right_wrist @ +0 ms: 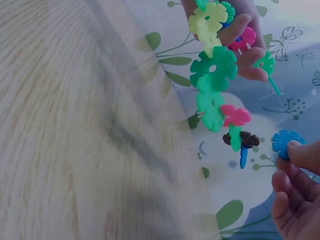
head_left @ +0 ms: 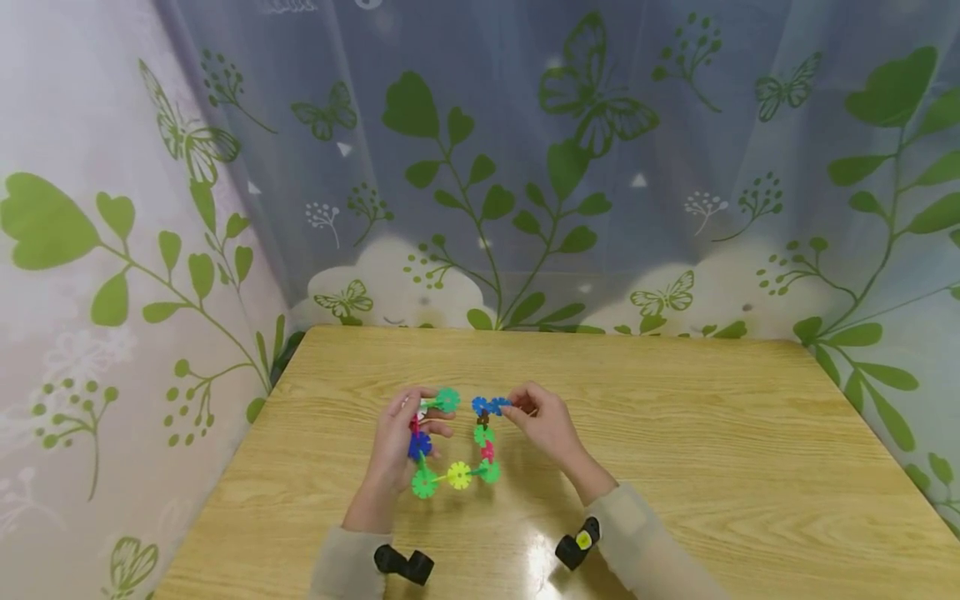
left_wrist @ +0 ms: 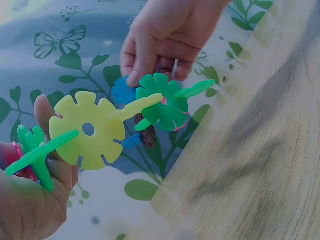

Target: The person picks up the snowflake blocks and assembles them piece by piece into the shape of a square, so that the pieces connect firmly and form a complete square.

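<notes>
My left hand point(head_left: 392, 443) holds the left side of a U-shaped chain of plastic snowflake discs, above the table. Along the chain run a dark blue disc point(head_left: 420, 446), green discs, a yellow disc point(left_wrist: 87, 131), a pink disc point(right_wrist: 236, 115) and a brown disc point(right_wrist: 250, 139). A blue disc point(right_wrist: 243, 158), seen edge-on, ends the chain's right side. Between thumb and fingers, my right hand point(head_left: 545, 422) pinches a loose blue disc point(right_wrist: 286, 142) close beside that end. In the right wrist view a gap shows between the two blue discs.
A wooden table point(head_left: 712, 433) lies under both hands. Behind it and at its left hang curtains point(head_left: 495, 167) printed with leaves and butterflies. Black wrist cameras point(head_left: 577, 543) are strapped over both sleeves.
</notes>
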`<state>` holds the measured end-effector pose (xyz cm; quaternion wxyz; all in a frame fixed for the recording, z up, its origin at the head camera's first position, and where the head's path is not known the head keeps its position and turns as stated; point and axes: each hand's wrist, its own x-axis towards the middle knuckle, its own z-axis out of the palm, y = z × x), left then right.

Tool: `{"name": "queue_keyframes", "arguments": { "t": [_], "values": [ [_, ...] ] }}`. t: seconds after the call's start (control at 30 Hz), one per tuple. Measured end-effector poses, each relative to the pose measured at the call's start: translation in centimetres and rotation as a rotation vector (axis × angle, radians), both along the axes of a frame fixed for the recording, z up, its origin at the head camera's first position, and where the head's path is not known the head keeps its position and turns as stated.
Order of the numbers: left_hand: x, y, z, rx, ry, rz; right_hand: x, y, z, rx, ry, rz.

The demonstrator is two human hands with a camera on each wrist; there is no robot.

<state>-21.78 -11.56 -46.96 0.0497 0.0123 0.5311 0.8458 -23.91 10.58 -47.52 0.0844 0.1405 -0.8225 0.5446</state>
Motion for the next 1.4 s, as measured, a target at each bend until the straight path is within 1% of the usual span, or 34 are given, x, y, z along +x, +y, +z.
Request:
{"name": "queue_keyframes", "arguments": {
  "t": [0.13, 0.37, 0.47, 0.57, 0.77, 0.83, 0.97, 1.07, 1.17, 1.27, 1.33, 1.4],
  "values": [
    [0.1, 0.6, 0.1, -0.009, -0.007, -0.01, 0.2, -0.3, 0.6, -0.034, 0.019, 0.003],
    [0.2, 1.4, 0.1, -0.019, -0.016, -0.025, 2.8, -1.4, 4.8, -0.055, 0.043, 0.024],
    [0.2, 1.7, 0.0, -0.015, -0.023, -0.041, 3.0, -1.6, 5.0, -0.06, 0.039, 0.027],
    [0.4, 2.1, 0.0, -0.012, -0.031, -0.058, 3.0, -1.6, 5.0, -0.066, 0.038, 0.034],
    [0.6, 2.7, 0.1, -0.008, -0.032, -0.068, 2.8, -1.5, 4.7, -0.102, 0.016, 0.067],
    [0.6, 2.9, 0.1, -0.015, -0.04, -0.074, 2.8, -1.5, 4.6, -0.112, 0.026, 0.072],
    [0.7, 3.2, 0.0, -0.015, -0.055, -0.094, 2.7, -1.6, 4.1, -0.112, 0.086, 0.056],
    [0.8, 3.4, 0.0, -0.016, -0.041, -0.121, 2.6, -1.6, 3.7, -0.129, 0.14, 0.045],
    [0.8, 3.4, -0.1, -0.014, -0.019, -0.148, 2.4, -1.4, 3.3, -0.166, 0.17, 0.056],
    [0.9, 3.5, -0.1, -0.013, -0.013, -0.164, 2.3, -1.3, 2.9, -0.192, 0.194, 0.078],
    [0.9, 3.5, -0.1, -0.011, -0.017, -0.167, 2.3, -1.2, 2.7, -0.176, 0.228, 0.087],
    [0.9, 3.5, 0.0, -0.01, -0.02, -0.168, 2.2, -1.1, 2.6, -0.149, 0.28, 0.094]
  ]
}}
